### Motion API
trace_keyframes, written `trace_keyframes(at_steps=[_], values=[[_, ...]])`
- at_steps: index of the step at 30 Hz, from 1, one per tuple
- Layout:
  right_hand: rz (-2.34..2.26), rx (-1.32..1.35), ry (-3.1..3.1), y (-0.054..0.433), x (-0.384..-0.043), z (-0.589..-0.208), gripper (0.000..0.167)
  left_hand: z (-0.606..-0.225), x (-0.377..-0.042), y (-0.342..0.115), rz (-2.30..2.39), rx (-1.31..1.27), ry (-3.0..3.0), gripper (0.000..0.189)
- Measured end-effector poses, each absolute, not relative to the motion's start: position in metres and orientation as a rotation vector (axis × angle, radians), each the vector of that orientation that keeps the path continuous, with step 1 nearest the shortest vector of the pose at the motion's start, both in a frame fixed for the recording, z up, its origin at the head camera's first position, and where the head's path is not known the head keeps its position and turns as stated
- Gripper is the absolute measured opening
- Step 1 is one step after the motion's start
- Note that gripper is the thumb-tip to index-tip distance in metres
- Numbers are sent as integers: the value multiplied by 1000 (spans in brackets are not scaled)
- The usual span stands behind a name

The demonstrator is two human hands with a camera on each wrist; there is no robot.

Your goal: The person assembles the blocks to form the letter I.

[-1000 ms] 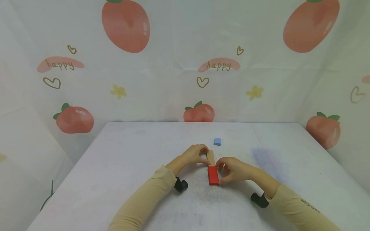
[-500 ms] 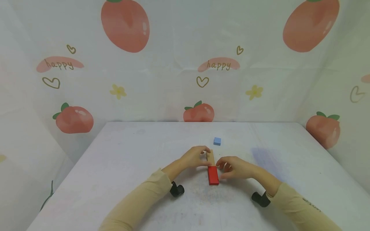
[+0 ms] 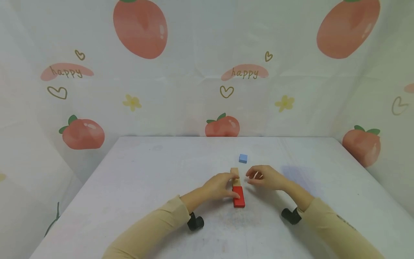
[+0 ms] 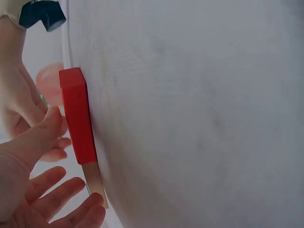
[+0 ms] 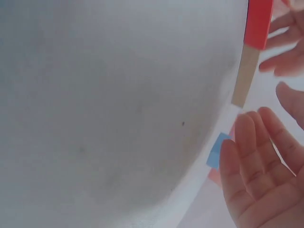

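Observation:
A red rectangular block (image 3: 239, 203) lies end to end with a plain wooden block (image 3: 234, 171) on the white table, the wooden one farther away. My left hand (image 3: 218, 186) reaches over the pair from the left, thumb overlapping the red block and fingers across the wooden one. In the left wrist view, that hand's fingers are spread beside the red block (image 4: 78, 118), gripping nothing. Just right of the blocks hovers my right hand (image 3: 267, 177), fingers loosely bent and holding nothing. Beyond it sits a small blue block (image 3: 243, 158), partly behind the fingertips in the right wrist view.
The white table (image 3: 155, 162) carries a faint purple smudge (image 3: 297, 180) on the right. A pale curtain (image 3: 181, 90) printed with fruit hangs behind its far edge. Black wrist cameras (image 3: 195, 222) sit on both arms, low over the table.
My left hand has slid toward the near end, from the wooden block to over the red one. My right hand has moved away and slightly up from beside the red block. The blocks stay put.

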State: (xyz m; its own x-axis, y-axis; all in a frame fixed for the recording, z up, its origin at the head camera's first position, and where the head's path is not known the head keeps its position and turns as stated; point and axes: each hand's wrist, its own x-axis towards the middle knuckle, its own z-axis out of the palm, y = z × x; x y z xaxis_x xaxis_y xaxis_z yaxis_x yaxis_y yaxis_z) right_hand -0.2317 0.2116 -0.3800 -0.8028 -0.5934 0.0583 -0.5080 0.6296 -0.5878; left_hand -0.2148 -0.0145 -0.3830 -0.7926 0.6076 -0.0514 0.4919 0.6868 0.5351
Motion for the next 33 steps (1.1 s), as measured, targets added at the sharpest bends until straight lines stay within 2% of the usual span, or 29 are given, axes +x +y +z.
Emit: trace_keyframes(at_steps=[15,33], values=[[-1034,-584,2859,215,-269,-379,25,-384,-213,-13,751,918,2709,59],[-1060,-273,2804,206,-293,-381,37,-384,-214,-12,793,865,2678,59]])
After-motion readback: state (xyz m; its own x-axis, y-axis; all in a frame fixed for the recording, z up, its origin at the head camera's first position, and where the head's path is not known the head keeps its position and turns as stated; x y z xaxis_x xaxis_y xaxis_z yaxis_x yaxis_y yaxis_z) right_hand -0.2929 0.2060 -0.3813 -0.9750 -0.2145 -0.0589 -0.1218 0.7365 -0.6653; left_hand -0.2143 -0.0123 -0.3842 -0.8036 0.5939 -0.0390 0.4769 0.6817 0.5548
